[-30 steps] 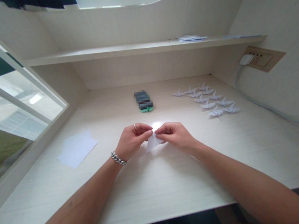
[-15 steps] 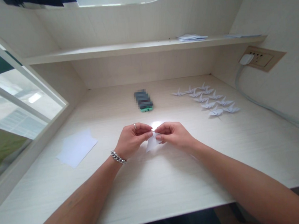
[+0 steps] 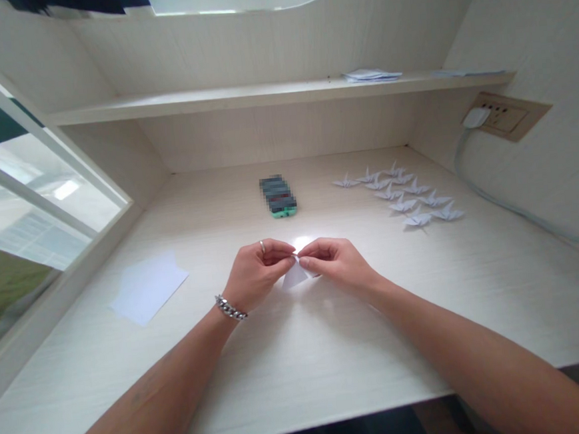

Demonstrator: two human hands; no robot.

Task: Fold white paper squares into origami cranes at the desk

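Note:
A small piece of folded white paper point(image 3: 294, 276) is pinched between my two hands above the middle of the desk. My left hand point(image 3: 262, 264), with a ring and a chain bracelet, grips its upper left part between thumb and fingers. From the other side, my right hand point(image 3: 340, 261) pinches the top with thumb and forefinger, the fingertips of both hands nearly meeting. A pale triangular flap hangs below the thumbs; the upper folds are hidden by my fingers. Several folded white paper cranes point(image 3: 403, 204) stand grouped on the right side of the desk.
White paper sheets point(image 3: 149, 288) lie on the left of the desk point(image 3: 302, 376). Behind my hands is a dark, pixelated object with a green end point(image 3: 283, 212). More papers point(image 3: 371, 75) rest on the shelf. A plug point(image 3: 476, 118) and cable are at the right wall.
My right thumb has shifted slightly up and inward, toward the left thumb. The hanging paper flap now sits a little higher and looks shorter. The other things on the desk stay put.

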